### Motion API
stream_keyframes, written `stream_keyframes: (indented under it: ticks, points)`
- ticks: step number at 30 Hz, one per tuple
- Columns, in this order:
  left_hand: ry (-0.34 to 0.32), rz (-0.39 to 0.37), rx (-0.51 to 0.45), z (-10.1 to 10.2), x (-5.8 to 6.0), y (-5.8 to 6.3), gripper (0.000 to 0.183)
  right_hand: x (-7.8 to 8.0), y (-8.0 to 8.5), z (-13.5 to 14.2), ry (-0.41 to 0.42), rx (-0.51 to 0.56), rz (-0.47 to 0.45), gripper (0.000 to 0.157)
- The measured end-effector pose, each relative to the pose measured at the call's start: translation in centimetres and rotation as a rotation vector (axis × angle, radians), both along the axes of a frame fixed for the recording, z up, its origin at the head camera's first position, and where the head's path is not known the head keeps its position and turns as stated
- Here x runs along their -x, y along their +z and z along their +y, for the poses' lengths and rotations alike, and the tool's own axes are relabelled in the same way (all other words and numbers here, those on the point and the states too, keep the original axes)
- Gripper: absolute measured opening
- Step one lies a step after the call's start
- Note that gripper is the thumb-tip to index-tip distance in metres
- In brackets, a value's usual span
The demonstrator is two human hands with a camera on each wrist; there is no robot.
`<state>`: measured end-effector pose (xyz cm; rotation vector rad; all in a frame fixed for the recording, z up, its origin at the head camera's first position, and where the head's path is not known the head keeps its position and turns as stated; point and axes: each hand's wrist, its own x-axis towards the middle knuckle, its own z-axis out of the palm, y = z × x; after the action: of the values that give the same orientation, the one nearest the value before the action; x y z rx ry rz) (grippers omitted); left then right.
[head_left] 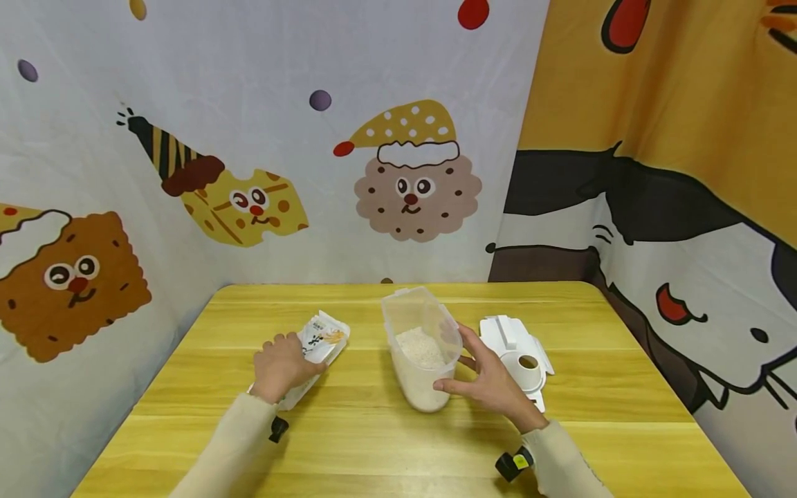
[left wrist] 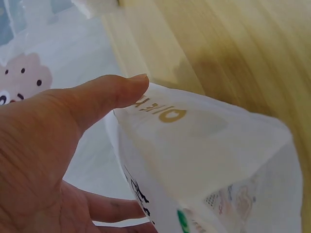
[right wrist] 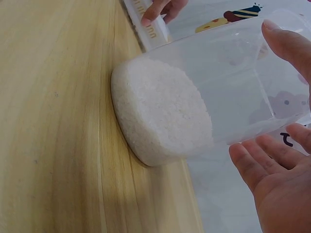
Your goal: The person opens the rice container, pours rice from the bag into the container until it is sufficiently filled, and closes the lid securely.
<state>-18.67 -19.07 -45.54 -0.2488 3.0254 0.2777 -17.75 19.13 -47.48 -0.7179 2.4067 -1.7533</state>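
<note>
On the left part of the table, my left hand (head_left: 281, 366) grips a white printed rice bag (head_left: 322, 339). In the left wrist view the thumb lies along one edge of the bag and the other fingers bend against its far side. A tall clear plastic container (head_left: 426, 393) stands topless near the middle, its lower part filled with white rice (right wrist: 165, 107). My right hand (head_left: 492, 384) holds this container from the right, thumb on the near side by the rim and fingers at the opposite side, as the right wrist view shows.
To the right of the container, a white plastic lid (head_left: 501, 335) lies on the wooden table (head_left: 373, 449), with a round white cup (head_left: 519, 377) on its near part. Cartoon-printed curtains (head_left: 274, 69) hang close behind and beside the table.
</note>
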Motion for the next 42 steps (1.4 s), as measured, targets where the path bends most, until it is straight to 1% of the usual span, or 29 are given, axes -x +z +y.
stream_keyframes:
  ticks: [5,10,12,15,17,19,22,25,28,33,38,42]
  points:
    - [0.008,0.007,0.021,0.4,-0.1,0.0,0.084,0.0,0.0,-0.1,0.0,0.001,-0.004,0.099]
    - [-0.006,0.023,0.026,0.4,-0.3,0.2,0.094,-0.1,0.1,-0.1,-0.001,0.003,-0.006,0.099]
    - [-0.024,0.044,0.012,0.4,-0.4,0.3,0.101,-0.1,0.1,-0.1,-0.002,0.003,-0.004,0.099]
    - [-0.065,0.105,-0.037,0.3,-0.5,0.5,0.107,-0.1,0.1,-0.1,-0.004,0.001,0.002,0.099]
    - [-0.104,0.148,-0.091,0.2,-0.5,0.6,0.109,0.0,0.1,-0.1,-0.005,0.002,0.009,0.099]
    - [-0.147,0.171,-0.168,0.3,-0.5,0.9,0.109,0.0,0.0,-0.1,-0.007,0.001,0.018,0.098]
    - [-0.206,0.154,-0.322,0.5,-0.4,1.1,0.11,0.0,0.0,0.0,-0.013,-0.001,0.027,0.098]
    - [-0.243,0.124,-0.454,0.8,-0.4,1.0,0.111,0.0,-0.1,0.1,-0.018,-0.002,0.027,0.098]
    - [-0.286,0.13,-0.552,1.4,-0.4,0.7,0.112,-0.1,-0.2,0.1,-0.022,0.0,0.022,0.098]
    - [-0.362,0.181,-0.703,2.9,-0.6,-0.3,0.11,-0.1,-0.3,0.2,-0.02,0.004,0.02,0.097]
    - [-0.402,0.218,-0.829,4.4,-0.7,-1.3,0.108,-0.1,-0.5,0.2,-0.016,0.002,0.02,0.096]
    - [-0.449,0.252,-0.945,5.6,-0.5,-1.9,0.109,-0.1,-0.4,0.0,-0.016,0.002,0.009,0.096]
